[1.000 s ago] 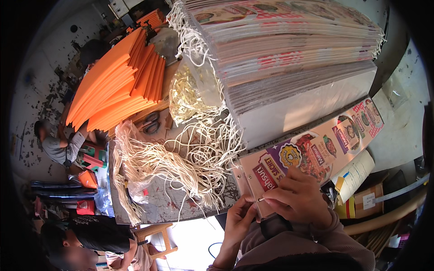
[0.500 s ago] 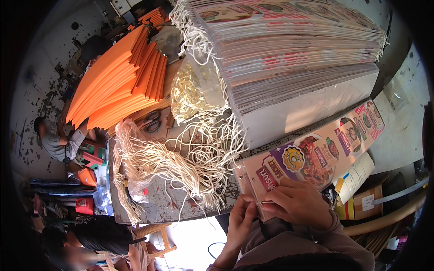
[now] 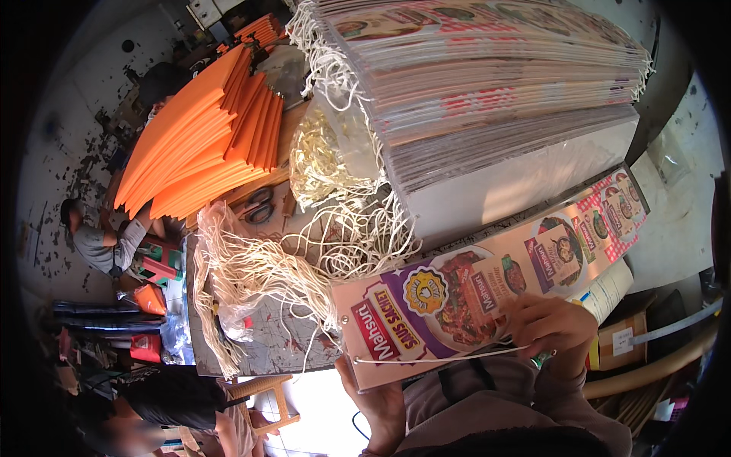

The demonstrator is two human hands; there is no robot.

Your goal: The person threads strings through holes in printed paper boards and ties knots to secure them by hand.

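Note:
A long printed board [image 3: 495, 301] with food pictures lies aslant over the near table edge, its left end raised off the table. My left hand [image 3: 377, 407] grips its lower left corner from beneath, most of the fingers hidden behind it. A white cord [image 3: 442, 356] runs from the eyelet at that corner along the board's near edge to my right hand [image 3: 552, 327]. Closed fingers of the right hand hold the cord above the board's near edge. Left of the board lies a tangled bundle of similar white cords [image 3: 282, 282], partly in a clear plastic bag.
Behind the board rises a tall stack of corded printed boards [image 3: 495, 91]. Orange folded sheets [image 3: 198, 137], a bag of small yellowish pieces [image 3: 324, 152] and scissors [image 3: 259, 207] lie to the left. Cardboard boxes [image 3: 620, 339] stand at right. Two people sit at the left.
The board has shifted left and its near left end tilts up toward me. My left hand has moved down-left to its corner; my right hand has moved right, stretching the cord along the edge.

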